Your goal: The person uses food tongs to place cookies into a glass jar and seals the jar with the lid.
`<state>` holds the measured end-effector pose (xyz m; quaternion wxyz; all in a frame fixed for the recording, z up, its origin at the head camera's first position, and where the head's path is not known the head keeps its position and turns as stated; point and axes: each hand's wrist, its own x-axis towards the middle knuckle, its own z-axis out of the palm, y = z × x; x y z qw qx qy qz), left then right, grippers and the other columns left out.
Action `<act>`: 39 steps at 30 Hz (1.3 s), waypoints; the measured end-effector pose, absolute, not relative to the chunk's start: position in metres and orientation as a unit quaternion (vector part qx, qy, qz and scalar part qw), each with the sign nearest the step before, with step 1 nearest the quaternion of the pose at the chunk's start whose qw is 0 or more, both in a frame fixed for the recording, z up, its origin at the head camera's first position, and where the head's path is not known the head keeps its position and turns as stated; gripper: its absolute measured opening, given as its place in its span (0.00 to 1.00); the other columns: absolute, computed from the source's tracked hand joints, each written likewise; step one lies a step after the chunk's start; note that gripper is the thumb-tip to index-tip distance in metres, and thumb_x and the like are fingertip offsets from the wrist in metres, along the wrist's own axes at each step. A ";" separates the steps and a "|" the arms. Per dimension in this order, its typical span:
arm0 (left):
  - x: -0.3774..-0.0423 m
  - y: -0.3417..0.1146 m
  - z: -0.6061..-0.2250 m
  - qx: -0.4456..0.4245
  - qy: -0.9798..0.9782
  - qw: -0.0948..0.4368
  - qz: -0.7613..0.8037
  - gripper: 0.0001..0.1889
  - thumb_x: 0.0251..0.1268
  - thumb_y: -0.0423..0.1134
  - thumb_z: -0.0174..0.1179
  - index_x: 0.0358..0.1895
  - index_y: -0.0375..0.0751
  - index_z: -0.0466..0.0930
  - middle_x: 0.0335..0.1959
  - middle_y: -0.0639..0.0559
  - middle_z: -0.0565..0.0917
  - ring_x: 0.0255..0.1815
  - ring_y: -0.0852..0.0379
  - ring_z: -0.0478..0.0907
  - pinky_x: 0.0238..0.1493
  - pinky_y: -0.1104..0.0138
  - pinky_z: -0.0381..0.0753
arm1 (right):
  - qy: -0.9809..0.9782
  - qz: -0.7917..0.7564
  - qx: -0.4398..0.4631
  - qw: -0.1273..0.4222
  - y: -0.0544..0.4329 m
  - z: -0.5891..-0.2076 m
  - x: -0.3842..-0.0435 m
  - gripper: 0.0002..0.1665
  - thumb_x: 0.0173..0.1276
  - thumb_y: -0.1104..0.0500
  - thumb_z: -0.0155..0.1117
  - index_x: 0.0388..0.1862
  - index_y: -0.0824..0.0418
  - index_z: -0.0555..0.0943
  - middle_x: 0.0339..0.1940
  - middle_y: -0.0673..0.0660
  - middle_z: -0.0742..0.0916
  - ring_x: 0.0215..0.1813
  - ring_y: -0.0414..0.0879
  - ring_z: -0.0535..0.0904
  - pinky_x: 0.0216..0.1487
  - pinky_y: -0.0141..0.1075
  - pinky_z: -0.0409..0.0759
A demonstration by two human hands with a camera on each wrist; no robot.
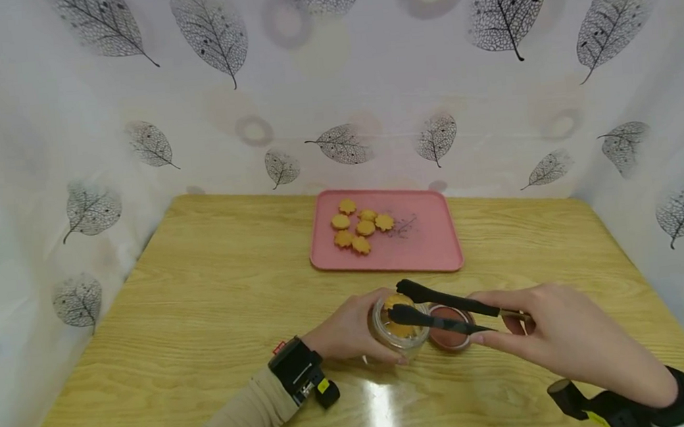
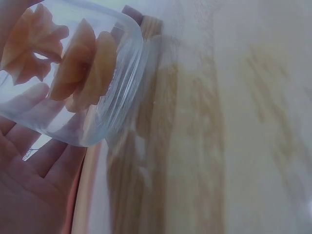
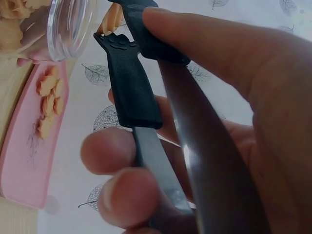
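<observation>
My left hand [image 1: 358, 331] grips a clear glass jar [image 2: 122, 92], its fingers round the side. Flower-shaped cookies [image 2: 80, 68] lie inside the jar. My right hand [image 1: 554, 330] holds a pair of metal tongs [image 3: 195, 141] with black tips, thumb on one arm and fingers on the other. In the right wrist view a ridged cookie [image 3: 112, 18] sits between the tong tips, just outside the jar's rim. From the head view, the tips overlap the jar's mouth. Beside the jar, partly hidden under the tongs, lies a round reddish lid [image 1: 450, 329].
Behind the hands, a pink tray [image 1: 424, 247] lies on the wooden table [image 1: 230, 264] with several yellow cookies [image 1: 365, 228] on its left half. A white curtain [image 1: 317, 73] with a leaf print hangs along the back and both sides.
</observation>
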<state>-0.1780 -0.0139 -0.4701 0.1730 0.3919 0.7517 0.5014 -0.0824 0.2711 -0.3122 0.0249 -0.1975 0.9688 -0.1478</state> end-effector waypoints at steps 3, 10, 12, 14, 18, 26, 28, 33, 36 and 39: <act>-0.178 -0.014 -0.469 0.386 0.758 0.174 0.496 0.51 0.43 0.53 0.84 0.74 0.52 0.67 0.65 0.60 0.76 0.64 0.62 0.72 0.66 0.64 0.72 | 0.970 -0.142 -0.196 0.033 0.271 -0.315 -0.083 0.28 0.66 0.31 0.66 0.57 0.44 0.86 0.16 0.35 0.69 0.17 0.32 0.59 0.20 0.29 0.56; -0.178 -0.014 -0.470 0.377 0.764 0.177 0.493 0.54 0.42 0.54 0.84 0.76 0.50 0.65 0.66 0.57 0.75 0.64 0.62 0.73 0.66 0.65 0.72 | 0.970 -0.139 -0.196 0.031 0.271 -0.321 -0.084 0.29 0.66 0.29 0.65 0.56 0.44 0.87 0.15 0.35 0.69 0.16 0.31 0.58 0.20 0.29 0.56; -0.178 -0.014 -0.471 0.382 0.757 0.176 0.500 0.52 0.42 0.53 0.84 0.74 0.54 0.66 0.64 0.59 0.76 0.62 0.63 0.74 0.65 0.65 0.73 | 0.970 -0.141 -0.196 0.034 0.271 -0.323 -0.084 0.29 0.66 0.29 0.65 0.56 0.44 0.87 0.15 0.35 0.69 0.16 0.31 0.58 0.20 0.29 0.56; -0.178 -0.013 -0.471 0.387 0.748 0.178 0.509 0.50 0.42 0.52 0.85 0.73 0.57 0.67 0.63 0.62 0.77 0.62 0.63 0.74 0.64 0.65 0.74 | 0.969 -0.143 -0.195 0.039 0.271 -0.325 -0.084 0.29 0.66 0.29 0.64 0.56 0.44 0.87 0.15 0.35 0.69 0.16 0.31 0.58 0.20 0.29 0.56; -0.178 -0.013 -0.472 0.391 0.736 0.183 0.522 0.48 0.43 0.50 0.85 0.71 0.61 0.68 0.62 0.64 0.77 0.62 0.63 0.74 0.64 0.65 0.74 | 0.968 -0.150 -0.193 0.051 0.271 -0.327 -0.085 0.31 0.66 0.29 0.64 0.57 0.45 0.86 0.15 0.35 0.69 0.15 0.32 0.58 0.20 0.29 0.56; -0.179 -0.013 -0.472 0.393 0.743 0.175 0.513 0.48 0.43 0.51 0.84 0.72 0.59 0.68 0.61 0.64 0.77 0.61 0.64 0.74 0.64 0.66 0.74 | 0.970 -0.147 -0.185 0.051 0.269 -0.329 -0.086 0.32 0.63 0.28 0.66 0.58 0.45 0.86 0.15 0.35 0.70 0.16 0.32 0.59 0.19 0.28 0.56; -0.179 -0.013 -0.472 0.391 0.745 0.176 0.511 0.49 0.43 0.51 0.84 0.72 0.59 0.68 0.62 0.64 0.77 0.62 0.64 0.74 0.65 0.66 0.73 | 0.972 -0.143 -0.181 0.054 0.268 -0.329 -0.086 0.34 0.62 0.27 0.66 0.58 0.45 0.86 0.16 0.36 0.71 0.16 0.32 0.60 0.19 0.29 0.57; -0.178 -0.014 -0.472 0.378 0.755 0.185 0.503 0.52 0.43 0.51 0.84 0.75 0.52 0.65 0.59 0.60 0.79 0.59 0.65 0.75 0.65 0.66 0.73 | 0.973 -0.145 -0.169 0.062 0.267 -0.329 -0.088 0.39 0.59 0.23 0.65 0.58 0.46 0.86 0.17 0.36 0.72 0.16 0.33 0.61 0.18 0.29 0.58; -0.178 -0.014 -0.472 0.373 0.761 0.187 0.497 0.54 0.43 0.51 0.84 0.76 0.48 0.64 0.58 0.59 0.80 0.59 0.65 0.76 0.65 0.66 0.72 | 0.972 -0.150 -0.168 0.063 0.267 -0.329 -0.088 0.39 0.58 0.23 0.66 0.58 0.47 0.86 0.17 0.36 0.72 0.16 0.33 0.62 0.18 0.29 0.58; -0.177 -0.014 -0.472 0.371 0.762 0.190 0.496 0.53 0.44 0.52 0.84 0.75 0.47 0.64 0.58 0.60 0.80 0.59 0.65 0.76 0.65 0.66 0.72 | 0.971 -0.155 -0.171 0.062 0.267 -0.329 -0.088 0.38 0.59 0.24 0.67 0.59 0.47 0.85 0.17 0.36 0.72 0.16 0.33 0.62 0.18 0.29 0.59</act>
